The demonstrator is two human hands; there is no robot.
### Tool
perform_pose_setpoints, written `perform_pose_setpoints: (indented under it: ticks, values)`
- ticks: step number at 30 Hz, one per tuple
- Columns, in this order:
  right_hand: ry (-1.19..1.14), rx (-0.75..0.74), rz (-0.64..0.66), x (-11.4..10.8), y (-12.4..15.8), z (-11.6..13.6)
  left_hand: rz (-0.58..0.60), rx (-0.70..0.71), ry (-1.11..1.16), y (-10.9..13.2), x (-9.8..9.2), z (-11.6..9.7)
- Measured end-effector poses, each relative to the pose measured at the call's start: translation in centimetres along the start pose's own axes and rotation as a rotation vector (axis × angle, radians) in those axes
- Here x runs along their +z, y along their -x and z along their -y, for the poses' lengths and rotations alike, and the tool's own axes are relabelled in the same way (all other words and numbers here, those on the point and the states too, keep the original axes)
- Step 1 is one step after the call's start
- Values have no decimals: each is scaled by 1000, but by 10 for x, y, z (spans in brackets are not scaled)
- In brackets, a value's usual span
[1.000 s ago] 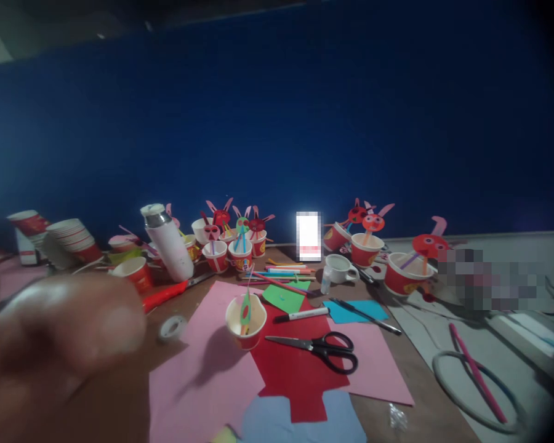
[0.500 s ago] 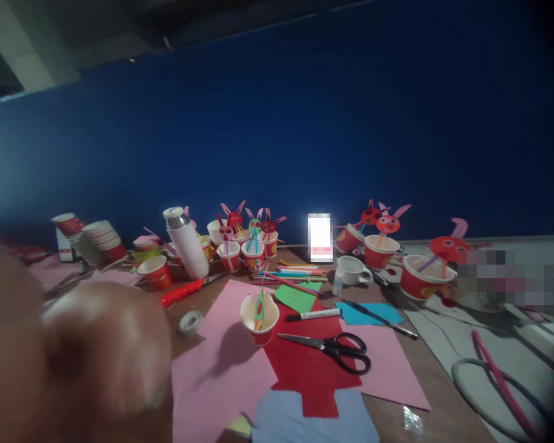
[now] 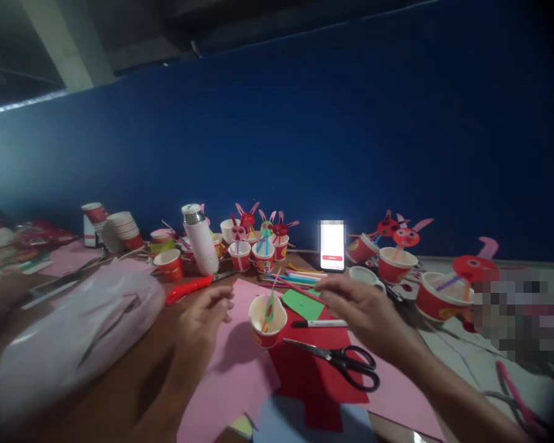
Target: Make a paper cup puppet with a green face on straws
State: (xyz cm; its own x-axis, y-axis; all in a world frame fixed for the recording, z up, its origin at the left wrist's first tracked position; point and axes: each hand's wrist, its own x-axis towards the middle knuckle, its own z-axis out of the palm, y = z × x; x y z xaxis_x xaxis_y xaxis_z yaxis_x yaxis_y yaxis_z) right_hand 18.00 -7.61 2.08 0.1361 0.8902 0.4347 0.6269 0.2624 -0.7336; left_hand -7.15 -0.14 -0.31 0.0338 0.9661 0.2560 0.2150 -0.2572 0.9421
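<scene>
A paper cup stands on a pink paper sheet, with a small green paper cutout on a stick inside it. To the cup's left hovers my left hand, fingers loosely bent and apart, nothing visible in them. My right hand reaches in from the right over the green paper and a black-and-white marker. Its fingers are half curled and apart, and I see nothing held. Black-handled scissors lie on red paper between the hands.
Red paper cups with animal faces stand along the back, near a white flask and a lit phone. Coloured sticks lie behind the cup. At left are a red-handled cutter and a plastic bag; another person's arm shows beyond.
The large blurred hand at the left has gone from there. Both my hands are now on either side of the cup. The view has turned left, showing the plastic bag.
</scene>
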Motion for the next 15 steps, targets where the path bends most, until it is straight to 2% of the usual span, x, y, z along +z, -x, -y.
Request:
perform_pose_setpoints:
  ticks: [1, 3, 6, 11, 15]
  values:
    - [-38, 11, 105, 13, -3, -4, 52, -17, -28, 0, 7, 7]
    - [-17, 19, 211, 36, -2, -10, 185, -13, -22, -1, 18, 22]
    - [53, 40, 261, 57, 5, -10, 315, 12, -64, 0, 25, 41]
    - [157, 16, 224, 74, 8, -10, 377, -2, -74, 4, 35, 46]
    - [169, 26, 188, 84, 5, -18, 299, 70, -174, 11, 52, 40]
